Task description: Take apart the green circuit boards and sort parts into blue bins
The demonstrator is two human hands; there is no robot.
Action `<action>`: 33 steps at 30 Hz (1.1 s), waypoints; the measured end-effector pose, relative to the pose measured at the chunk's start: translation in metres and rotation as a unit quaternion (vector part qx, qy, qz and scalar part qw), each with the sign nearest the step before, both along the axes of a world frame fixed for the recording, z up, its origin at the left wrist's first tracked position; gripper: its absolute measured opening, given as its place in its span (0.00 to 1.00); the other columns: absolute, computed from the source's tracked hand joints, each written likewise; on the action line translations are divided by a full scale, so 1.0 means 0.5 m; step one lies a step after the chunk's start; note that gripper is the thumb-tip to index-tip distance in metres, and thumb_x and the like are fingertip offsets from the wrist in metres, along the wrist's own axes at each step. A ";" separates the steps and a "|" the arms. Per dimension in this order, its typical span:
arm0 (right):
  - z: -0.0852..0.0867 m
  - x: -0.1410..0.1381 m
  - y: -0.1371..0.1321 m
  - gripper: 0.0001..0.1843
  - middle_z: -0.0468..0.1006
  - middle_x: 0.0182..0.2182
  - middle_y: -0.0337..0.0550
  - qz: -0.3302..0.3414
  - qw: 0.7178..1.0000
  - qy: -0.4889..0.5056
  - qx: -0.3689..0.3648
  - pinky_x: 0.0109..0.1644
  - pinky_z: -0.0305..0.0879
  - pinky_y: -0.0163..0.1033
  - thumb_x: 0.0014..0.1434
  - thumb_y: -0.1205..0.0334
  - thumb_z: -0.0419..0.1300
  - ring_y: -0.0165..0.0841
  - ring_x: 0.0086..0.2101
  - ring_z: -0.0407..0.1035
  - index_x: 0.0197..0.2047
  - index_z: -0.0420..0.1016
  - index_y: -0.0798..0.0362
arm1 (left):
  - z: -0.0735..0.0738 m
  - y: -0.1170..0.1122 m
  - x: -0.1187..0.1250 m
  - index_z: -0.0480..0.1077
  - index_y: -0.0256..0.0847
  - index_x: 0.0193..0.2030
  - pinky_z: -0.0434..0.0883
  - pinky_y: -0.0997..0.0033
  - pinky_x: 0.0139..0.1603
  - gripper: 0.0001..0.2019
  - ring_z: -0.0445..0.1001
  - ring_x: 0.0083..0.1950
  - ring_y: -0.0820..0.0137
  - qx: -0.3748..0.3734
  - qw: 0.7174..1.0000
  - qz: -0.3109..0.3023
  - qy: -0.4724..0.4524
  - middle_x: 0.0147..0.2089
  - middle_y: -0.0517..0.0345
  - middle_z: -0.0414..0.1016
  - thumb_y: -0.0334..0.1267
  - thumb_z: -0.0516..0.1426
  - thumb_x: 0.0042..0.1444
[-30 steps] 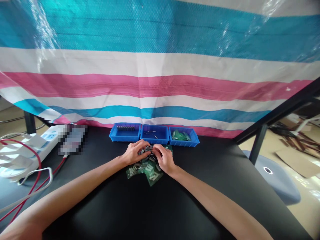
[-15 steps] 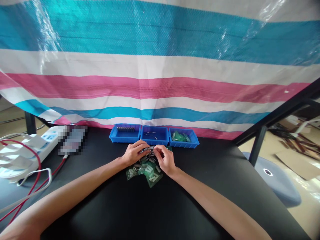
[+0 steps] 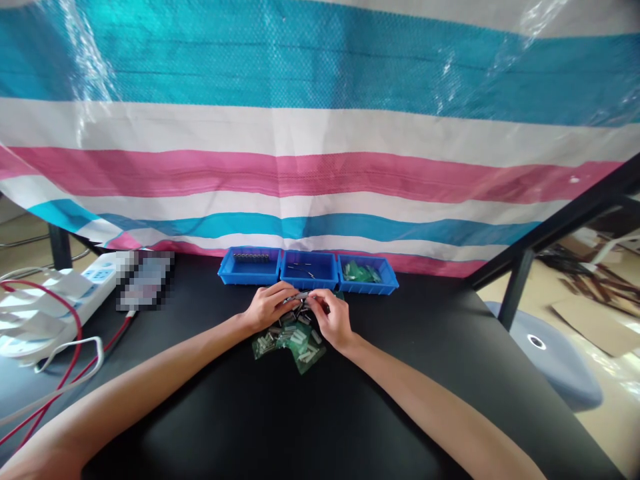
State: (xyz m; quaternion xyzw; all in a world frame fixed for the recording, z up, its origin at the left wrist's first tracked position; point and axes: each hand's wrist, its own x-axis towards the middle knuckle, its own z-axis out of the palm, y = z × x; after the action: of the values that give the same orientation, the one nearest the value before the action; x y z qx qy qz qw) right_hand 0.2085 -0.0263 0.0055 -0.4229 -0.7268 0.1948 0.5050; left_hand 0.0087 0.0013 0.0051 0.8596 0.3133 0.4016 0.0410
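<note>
- Two hands at work near the far edge of the black tabletop (image 3: 320, 413): left hand (image 3: 267, 308) and right hand (image 3: 334, 320) meet over a heap of small parts, fingertips pinched together on one small grey metal piece (image 3: 301, 295). Both hands closed on it; the piece is too small to identify further.
- One heap of green boards and grey connectors (image 3: 293, 337), lying loose on the tabletop directly under and in front of the hands, midway between the left and right edges. Risk: a wrist dragging across the heap would scatter pieces over the dark surface, where the grey ones would be hard to spot.
- Risk, judged: the held piece is tiny and pinched only at the fingertips; a slip would drop it back into the heap, and it would be lost among like parts.
- Three blue bins along the far edge, touching side by side: left bin (image 3: 249, 265) with a row of dark parts, middle bin (image 3: 309, 269) with a few thin metal pins, right bin (image 3: 367, 275) with green pieces. Risk: the bins stand just beyond the knuckles; a forward push could shove one against the striped tarp (image 3: 320, 167).
- One white power strip (image 3: 95, 280) with red cable (image 3: 60, 320), at the left edge, well apart from the hands. Risk: low; the left forearm passes near the cable loop and could snag it.
</note>
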 end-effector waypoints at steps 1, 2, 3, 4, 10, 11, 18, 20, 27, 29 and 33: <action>0.001 0.000 0.000 0.10 0.78 0.28 0.40 0.001 1.000 0.001 0.001 0.31 0.67 0.32 0.64 0.57 0.54 0.29 0.24 0.70 0.38 0.74 0.52 | 0.000 0.000 0.000 0.72 0.37 0.45 0.73 0.78 0.37 0.11 0.76 0.39 0.73 0.003 1.000 0.000 0.001 0.41 0.49 0.77 0.41 0.54 0.63; 0.002 0.000 -0.001 0.10 0.78 0.28 0.40 0.001 1.000 0.002 0.003 0.30 0.66 0.32 0.64 0.57 0.54 0.29 0.23 0.70 0.38 0.74 0.52 | 0.001 -0.001 0.000 0.72 0.37 0.45 0.72 0.79 0.37 0.11 0.76 0.39 0.73 0.007 1.000 0.001 0.003 0.41 0.49 0.77 0.40 0.54 0.63; 0.003 0.000 -0.002 0.10 0.77 0.27 0.40 0.002 1.000 0.003 0.005 0.30 0.66 0.32 0.64 0.57 0.54 0.29 0.23 0.69 0.38 0.74 0.52 | 0.001 -0.001 0.001 0.72 0.37 0.45 0.72 0.79 0.37 0.10 0.76 0.39 0.73 0.011 1.000 0.002 0.004 0.41 0.50 0.77 0.40 0.54 0.63; 0.004 0.000 -0.003 0.10 0.77 0.26 0.39 0.003 1.000 0.004 0.007 0.30 0.66 0.32 0.64 0.57 0.54 0.28 0.23 0.69 0.38 0.74 0.52 | 0.001 -0.002 0.001 0.72 0.37 0.45 0.72 0.79 0.37 0.10 0.76 0.39 0.73 0.014 1.000 0.002 0.005 0.41 0.50 0.77 0.39 0.54 0.63; 0.009 -0.001 -0.008 0.10 0.77 0.25 0.39 0.001 1.000 0.002 0.019 0.30 0.67 0.32 0.64 0.57 0.55 0.28 0.22 0.69 0.39 0.75 0.52 | -0.001 -0.001 0.000 0.72 0.37 0.46 0.71 0.80 0.36 0.09 0.76 0.40 0.73 0.009 1.000 0.008 0.006 0.42 0.51 0.77 0.37 0.54 0.63; 0.009 -0.001 -0.008 0.10 0.77 0.25 0.39 -0.001 1.000 0.003 0.022 0.30 0.67 0.32 0.64 0.57 0.56 0.28 0.22 0.69 0.40 0.75 0.52 | -0.001 -0.001 -0.001 0.72 0.37 0.46 0.71 0.80 0.36 0.09 0.76 0.40 0.73 0.005 1.000 0.008 0.007 0.42 0.51 0.76 0.37 0.54 0.63; 0.005 0.000 -0.006 0.09 0.81 0.33 0.43 -0.004 0.999 0.005 0.051 0.37 0.71 0.34 0.63 0.60 0.57 0.31 0.29 0.75 0.42 0.77 0.51 | 0.004 -0.002 0.000 0.72 0.36 0.45 0.71 0.78 0.36 0.09 0.75 0.39 0.72 -0.010 1.000 -0.009 -0.007 0.40 0.49 0.76 0.37 0.53 0.64; 0.005 0.000 -0.005 0.10 0.82 0.36 0.44 0.001 0.998 0.002 0.063 0.39 0.72 0.34 0.64 0.61 0.56 0.32 0.32 0.76 0.44 0.78 0.51 | 0.006 -0.001 0.001 0.71 0.36 0.44 0.71 0.78 0.36 0.08 0.75 0.38 0.73 -0.009 1.000 -0.014 -0.016 0.40 0.50 0.75 0.36 0.53 0.63; -0.001 0.001 0.000 0.14 0.77 0.27 0.42 0.020 0.995 -0.009 0.098 0.31 0.68 0.32 0.64 0.64 0.55 0.28 0.25 0.70 0.51 0.77 0.54 | -0.001 0.003 -0.001 0.71 0.37 0.43 0.70 0.78 0.34 0.07 0.73 0.35 0.74 -0.014 0.999 -0.014 -0.034 0.39 0.51 0.74 0.36 0.54 0.63; -0.002 0.001 0.001 0.15 0.77 0.28 0.43 0.030 0.995 -0.007 0.098 0.31 0.67 0.32 0.65 0.64 0.55 0.28 0.25 0.69 0.53 0.76 0.54 | -0.001 0.003 -0.002 0.71 0.37 0.43 0.70 0.78 0.33 0.07 0.73 0.35 0.74 -0.016 0.999 -0.008 -0.031 0.39 0.51 0.74 0.36 0.53 0.63; -0.001 0.001 0.001 0.17 0.77 0.29 0.43 0.046 0.995 -0.014 0.092 0.33 0.67 0.31 0.65 0.63 0.54 0.28 0.26 0.69 0.55 0.74 0.54 | 0.002 0.001 -0.003 0.70 0.36 0.44 0.71 0.77 0.35 0.08 0.73 0.36 0.73 -0.023 0.999 -0.005 -0.027 0.40 0.50 0.74 0.36 0.52 0.64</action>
State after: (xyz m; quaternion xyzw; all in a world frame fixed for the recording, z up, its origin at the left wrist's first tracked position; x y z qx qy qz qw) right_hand 0.2088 -0.0260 0.0050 -0.3436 -0.7673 0.1442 0.5219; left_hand 0.0071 0.0017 0.0062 0.8488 0.3168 0.4174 0.0707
